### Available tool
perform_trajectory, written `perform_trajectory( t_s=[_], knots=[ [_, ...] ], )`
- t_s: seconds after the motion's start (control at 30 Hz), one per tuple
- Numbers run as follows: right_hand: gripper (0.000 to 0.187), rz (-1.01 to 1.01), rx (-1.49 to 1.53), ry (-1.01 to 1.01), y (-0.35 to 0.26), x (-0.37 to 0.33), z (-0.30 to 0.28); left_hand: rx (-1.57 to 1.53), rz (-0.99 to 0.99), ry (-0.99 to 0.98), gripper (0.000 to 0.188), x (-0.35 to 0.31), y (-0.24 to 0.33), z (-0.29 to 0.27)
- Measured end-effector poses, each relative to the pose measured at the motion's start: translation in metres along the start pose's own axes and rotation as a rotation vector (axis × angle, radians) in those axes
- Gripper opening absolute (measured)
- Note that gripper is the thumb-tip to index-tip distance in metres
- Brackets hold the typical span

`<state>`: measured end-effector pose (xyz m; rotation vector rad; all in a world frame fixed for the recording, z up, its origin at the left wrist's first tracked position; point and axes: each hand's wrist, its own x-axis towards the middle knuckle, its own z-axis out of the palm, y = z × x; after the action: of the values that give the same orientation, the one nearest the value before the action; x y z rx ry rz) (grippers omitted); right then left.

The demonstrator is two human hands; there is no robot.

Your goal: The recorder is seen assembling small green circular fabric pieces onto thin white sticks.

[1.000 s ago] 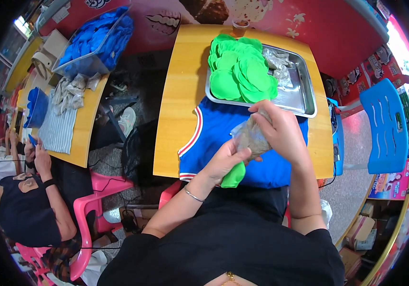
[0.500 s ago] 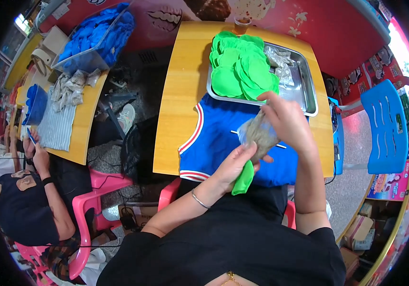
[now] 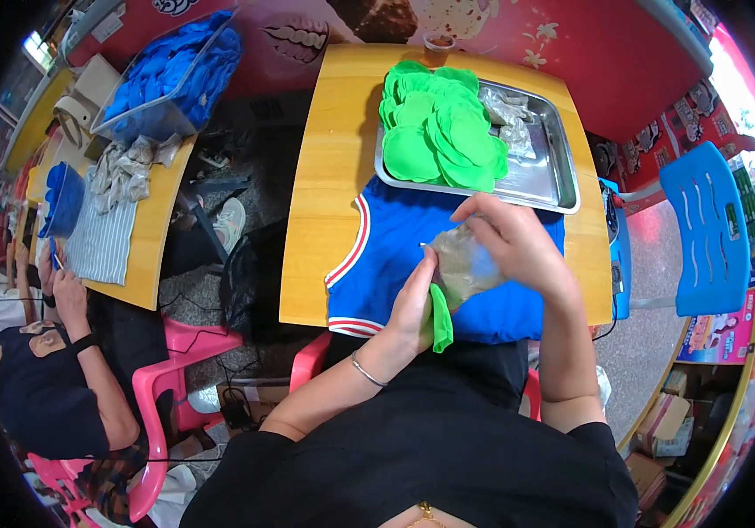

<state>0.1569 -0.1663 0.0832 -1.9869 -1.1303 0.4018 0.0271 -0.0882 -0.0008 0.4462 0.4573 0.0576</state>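
Over the near part of the table, my left hand (image 3: pixel 414 304) is closed around a bright green fabric piece (image 3: pixel 441 324), whose end hangs below the palm. A clear plastic bag (image 3: pixel 463 267) with grey-brown filling rests against the same hand's fingers. At the bag's upper right, my right hand (image 3: pixel 518 249) is closed with its fingers bent onto the plastic; its fingertips are partly hidden. Underneath lies a blue garment (image 3: pixel 386 238) with red-and-white trim. Beyond it, a metal tray (image 3: pixel 562 176) bears a heap of green fabric pieces (image 3: pixel 434 123) and several filled clear bags (image 3: pixel 518 132).
A cup (image 3: pixel 438 48) of brown liquid stands at the table's far edge. On the left, another person (image 3: pixel 52 378) works at a second table (image 3: pixel 162 211) with a bin of blue pieces (image 3: pixel 166 88). A blue chair (image 3: pixel 703 229) is on the right.
The bag has swung to the left and now shows a broader face. My right hand has moved down and left with it. The green piece has turned more upright in my left hand.
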Motion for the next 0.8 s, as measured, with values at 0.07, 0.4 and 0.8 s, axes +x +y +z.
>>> perform_trajectory(
  t_s=[0.07, 0.4, 0.8],
  knots=[
    [0.015, -0.055, -0.023, 0.021, -0.002, -0.004, 0.000, -0.045, -0.039, -0.087, 0.042, 0.001, -0.003, -0.005],
    [0.031, 0.027, 0.175, -0.073, 0.005, -0.018, 0.012, 0.131, 0.296, -0.004, 0.026, -0.004, 0.004, -0.003],
    [0.036, 0.067, 0.271, 0.059, 0.012, -0.033, 0.007, 0.250, 0.453, -0.120, 0.021, 0.002, 0.000, -0.007]
  ],
)
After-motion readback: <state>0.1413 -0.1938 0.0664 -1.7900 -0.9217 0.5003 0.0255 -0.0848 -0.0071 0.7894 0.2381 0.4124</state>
